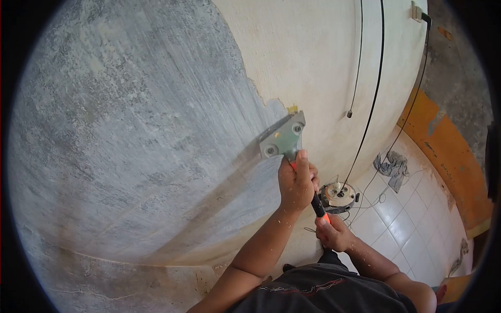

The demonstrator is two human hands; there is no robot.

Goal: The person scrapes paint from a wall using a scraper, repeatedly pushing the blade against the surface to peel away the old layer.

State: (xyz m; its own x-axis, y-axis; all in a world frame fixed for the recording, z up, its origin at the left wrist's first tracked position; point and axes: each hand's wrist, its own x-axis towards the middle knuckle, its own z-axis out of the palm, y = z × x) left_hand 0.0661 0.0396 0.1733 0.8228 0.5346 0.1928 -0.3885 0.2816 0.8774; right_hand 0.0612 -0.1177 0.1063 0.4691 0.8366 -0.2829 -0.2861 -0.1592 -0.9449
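A long-handled wall scraper (283, 137) has its wide metal head against the wall, at the border between bare grey plaster (172, 104) and cream paint (297, 57). My left hand (298, 181) is closed round the handle just below the head, its thumb pointing up along it. Lower down, my right hand (334, 233) grips the orange and black handle near its end. A small yellowish paint flake (293, 109) shows at the blade's upper corner. Paint crumbs dot both forearms.
A round cable reel (338, 196) stands on the white tiled floor (399, 224), close to the wall. Black cords (377, 83) hang along the painted wall, one from a socket (416, 12). A grey rag (392, 166) lies on the tiles. An orange band (443, 146) runs at the right.
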